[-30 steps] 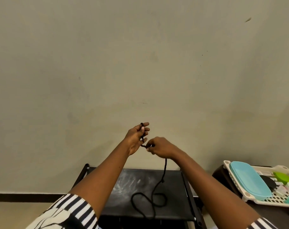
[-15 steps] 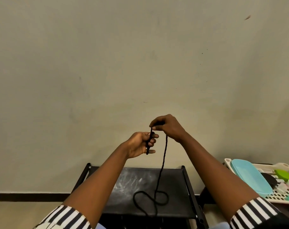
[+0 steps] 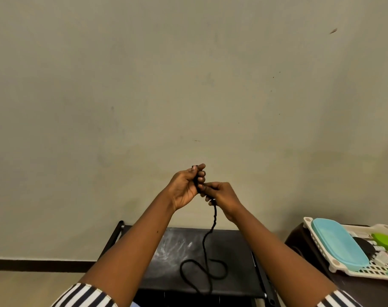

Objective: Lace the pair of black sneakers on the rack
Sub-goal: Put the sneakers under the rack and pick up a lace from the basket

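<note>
Both hands are raised in front of the wall, close together. My left hand (image 3: 186, 186) has its fingers curled round a bunch of black shoelace (image 3: 210, 231), with one end poking out above the fingertips. My right hand (image 3: 222, 196) pinches the same lace just beside it. From the right hand the lace hangs down and ends in loose loops on the top shelf of the black rack (image 3: 237, 258). No sneakers are in view.
A plain wall fills most of the view. At the right a white plastic basket (image 3: 344, 270) rests on a dark surface, holding a light blue lid (image 3: 337, 242), a green lid and small items. A dark skirting strip runs along the floor at the left.
My right hand has come down from above the left hand and now sits beside it, still on the lace. The left hand has risen slightly and turned its fingers upward.
</note>
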